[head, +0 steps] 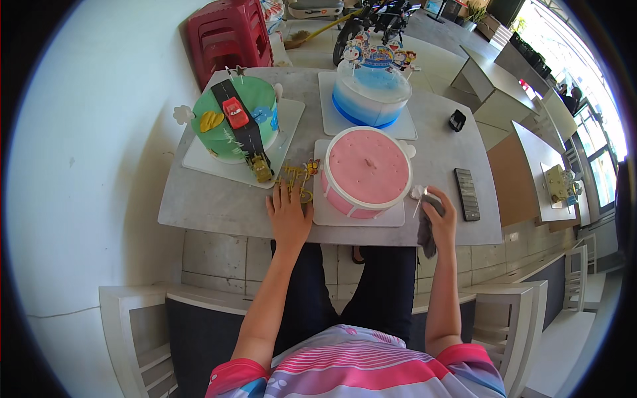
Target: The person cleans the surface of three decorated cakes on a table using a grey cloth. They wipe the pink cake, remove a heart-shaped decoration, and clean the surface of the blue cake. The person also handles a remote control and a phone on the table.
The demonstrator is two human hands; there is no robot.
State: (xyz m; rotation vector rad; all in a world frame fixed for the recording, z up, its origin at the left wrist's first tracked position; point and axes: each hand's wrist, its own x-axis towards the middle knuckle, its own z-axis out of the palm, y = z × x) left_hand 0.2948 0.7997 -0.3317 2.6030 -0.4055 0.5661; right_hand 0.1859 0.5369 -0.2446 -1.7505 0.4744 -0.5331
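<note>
A round pink cake (369, 166) with a white rim stands on a white board between my hands. My left hand (288, 214) rests palm down on the table, its fingers at a gold lettered cake topper (296, 174) with a butterfly; whether it grips the topper cannot be told. My right hand (442, 214) holds a dark grey cloth (426, 231), beside a white cloud-shaped topper (418, 192) on a stick. At the left sits a green cake (201, 137) with a road strip and a red toy car (235, 113). Behind stands a blue and white cake (371, 94) with cartoon toppers.
On the grey table (229, 209) lie a phone (466, 194) at the right and a small black object (457, 120). Red stacked stools (229, 37) and a motorcycle (373, 25) stand beyond. A white wall (89, 149) borders the left; other tables are at the right.
</note>
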